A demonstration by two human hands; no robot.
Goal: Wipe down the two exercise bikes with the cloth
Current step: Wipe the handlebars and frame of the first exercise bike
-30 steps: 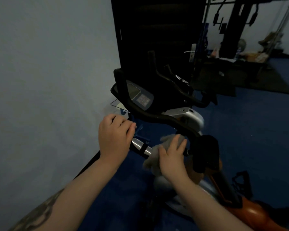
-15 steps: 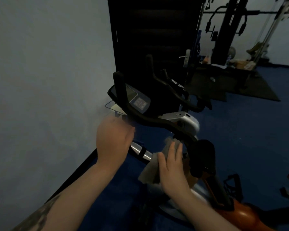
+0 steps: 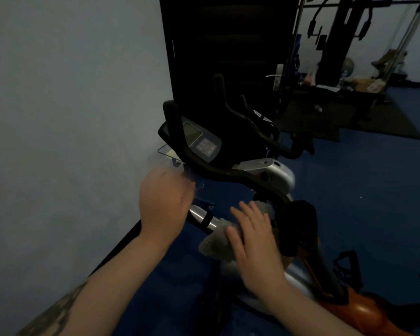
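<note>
The near exercise bike (image 3: pixel 228 174) has a black curved handlebar, a grey console (image 3: pixel 201 141) and an orange frame low at the right. A second bike's (image 3: pixel 255 128) dark handlebars rise just behind it. My left hand (image 3: pixel 164 202), blurred, is wrapped over the near end of the handlebar, where a silver sensor section (image 3: pixel 200 215) sticks out. My right hand (image 3: pixel 255 241) lies with straight fingers on a grey fluffy cloth (image 3: pixel 214 243), pressing it against the handlebar beside the black padded stem.
A pale wall (image 3: pixel 70 117) runs close along the left. A dark door (image 3: pixel 223 44) stands behind the bikes. A weight machine (image 3: pixel 337 40) and a black mat (image 3: pixel 374 117) are at the back right on the blue floor (image 3: pixel 361 190). A black pedal strap (image 3: pixel 347 265) hangs low right.
My right hand has slid the cloth back and forth along the handlebar and now lies flatter over it. My left hand stays on the bar end, now blurred.
</note>
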